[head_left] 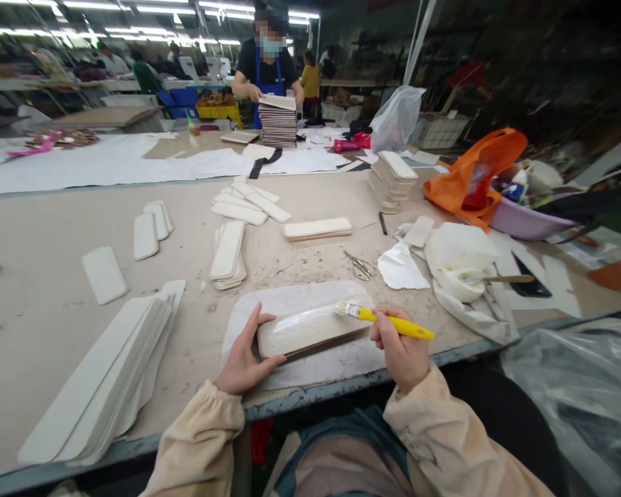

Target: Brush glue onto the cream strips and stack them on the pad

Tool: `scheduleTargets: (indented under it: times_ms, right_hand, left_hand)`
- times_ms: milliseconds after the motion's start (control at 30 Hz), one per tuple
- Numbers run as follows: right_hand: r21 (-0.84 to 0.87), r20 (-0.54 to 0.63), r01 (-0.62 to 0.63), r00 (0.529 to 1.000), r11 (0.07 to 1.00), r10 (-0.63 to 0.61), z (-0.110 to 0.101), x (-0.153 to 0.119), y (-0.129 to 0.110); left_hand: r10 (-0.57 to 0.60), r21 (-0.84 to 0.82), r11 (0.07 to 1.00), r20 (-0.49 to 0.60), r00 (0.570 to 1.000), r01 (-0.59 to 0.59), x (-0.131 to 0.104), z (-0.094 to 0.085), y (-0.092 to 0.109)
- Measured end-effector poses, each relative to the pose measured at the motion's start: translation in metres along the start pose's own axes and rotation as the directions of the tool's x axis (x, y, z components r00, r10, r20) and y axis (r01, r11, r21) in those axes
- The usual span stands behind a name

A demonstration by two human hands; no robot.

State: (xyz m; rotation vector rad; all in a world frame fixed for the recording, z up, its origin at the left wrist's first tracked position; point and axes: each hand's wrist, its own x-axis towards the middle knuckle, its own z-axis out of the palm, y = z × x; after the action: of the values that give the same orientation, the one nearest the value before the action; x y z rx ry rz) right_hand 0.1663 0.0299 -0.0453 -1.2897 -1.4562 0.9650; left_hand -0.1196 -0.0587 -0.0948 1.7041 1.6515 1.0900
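Observation:
My right hand (pixel 401 342) grips a yellow-handled paintbrush (pixel 396 322), its pale bristles resting on the far right part of a long rounded board piece (pixel 305 330). A wet-looking sheen runs along the left and middle of that piece. My left hand (pixel 251 352) holds the piece's left end, thumb at the near edge and fingers at the far edge. Beneath lies a white rounded sheet (pixel 248 304). To the right stands a wrapped container of pale paste (pixel 460 259) with a wooden stick (pixel 510 279) in it.
Long white strips (pixel 103 373) are stacked at the left. Smaller board pieces (pixel 228 252) lie farther off, near small scissors (pixel 361 265). At the right are an orange bag (pixel 476 172) and a lilac basin (pixel 528 219). Across the table a person (pixel 272 69) handles a tall stack (pixel 278 124).

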Motion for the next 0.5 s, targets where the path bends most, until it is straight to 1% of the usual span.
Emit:
scheduleTargets:
  times_ms: [67,133,200,267,367,500]
  right_hand:
    - [0.151,0.101,-0.056,0.994,0.987,0.041,0.019,-0.007,-0.008]
    - [0.246,0.191,-0.120,0.979,0.962,0.074,0.040,-0.012,-0.014]
    - [0.300,0.252,-0.177,0.962,0.937,0.101,0.058,-0.016,-0.017]
    - [0.321,0.284,-0.218,0.951,0.922,0.126,0.073,-0.018,-0.016]
    - [0.309,0.307,-0.239,0.941,0.920,0.141,0.085,-0.022,-0.014]
    - [0.291,0.341,-0.241,0.930,0.926,0.135,0.092,-0.029,-0.013]
  left_hand:
    - [0.007,-0.021,1.000,0.003,1.000,-0.007,0.000,0.001,-0.001]
    - [0.009,-0.038,0.999,0.002,1.000,-0.009,0.000,0.001,-0.001]
    - [0.012,-0.052,0.999,-0.003,1.000,-0.012,0.000,0.001,0.000]
    - [0.020,-0.070,0.997,-0.003,1.000,-0.021,0.000,0.001,0.001]
    - [0.037,-0.094,0.995,0.000,0.999,-0.037,0.000,0.001,0.002]
    - [0.035,-0.101,0.994,0.006,0.999,-0.034,0.000,0.001,-0.001]
